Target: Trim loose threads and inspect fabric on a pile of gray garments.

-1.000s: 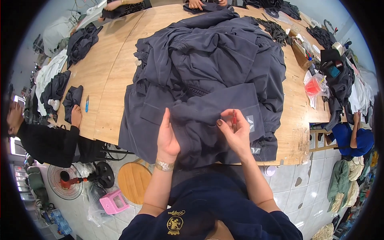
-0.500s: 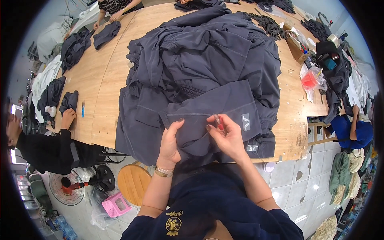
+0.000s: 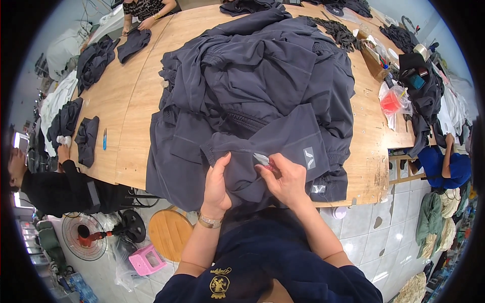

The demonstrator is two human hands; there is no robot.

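Across the table's front edge lies a dark grey garment leg [image 3: 290,139] with a light stitched seam and a pale emblem patch near its hem. My left hand [image 3: 216,188] grips the fabric at the left end of that seam, thumb on top and fingers hidden beneath. In my closed right hand [image 3: 288,181] is a pair of thread snips [image 3: 262,160] with red handles. Their metal blades point up and left, just over the fabric beside the seam. Behind both hands rises a big heap of similar dark grey garments [image 3: 247,76].
A blue-handled tool [image 3: 104,139] and a folded dark garment [image 3: 87,141] lie at left on the wooden table [image 3: 134,108]. A cup of red drink [image 3: 391,103] stands at right. Co-workers sit around. Below are a round stool [image 3: 170,233], a pink stool [image 3: 146,260] and a fan [image 3: 85,236].
The snips have turned in my right hand, so their blades now point left toward the seam. At left, a co-worker's hand has moved off the folded garment to a small white object.
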